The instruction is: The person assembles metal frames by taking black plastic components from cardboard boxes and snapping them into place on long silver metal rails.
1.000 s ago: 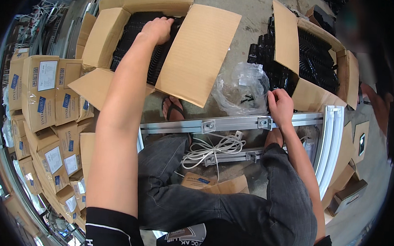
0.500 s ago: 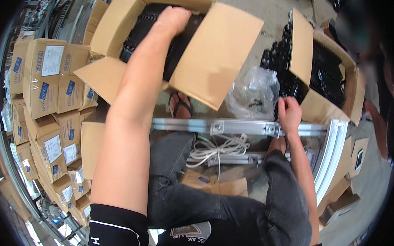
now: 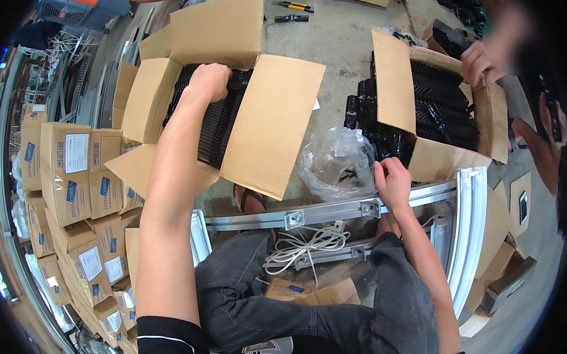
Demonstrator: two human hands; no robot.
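My left hand (image 3: 210, 82) reaches into an open cardboard box (image 3: 274, 123) at the left. Its fingers are curled down onto rows of black ribbed parts (image 3: 219, 127) packed inside; the fingertips are hidden, and what they grip cannot be made out. My right hand (image 3: 394, 182) is closed beside a clear plastic bag (image 3: 336, 160), close to a stack of black parts (image 3: 386, 140) on the floor. Whatever lies between its fingers is too small or hidden to name.
An aluminium profile frame (image 3: 332, 215) crosses in front of my legs, with coiled white cable (image 3: 309, 244) below. Another box (image 3: 395, 84) of black parts stands right, a co-worker's hand (image 3: 481, 62) at its rim. Stacked cartons (image 3: 68, 174) line the left. Orange-handled cutters (image 3: 293, 6) lie ahead.
The view has tilted, showing more floor ahead. My left hand has shifted left over the parts in its box. A co-worker's hand now shows at the right box.
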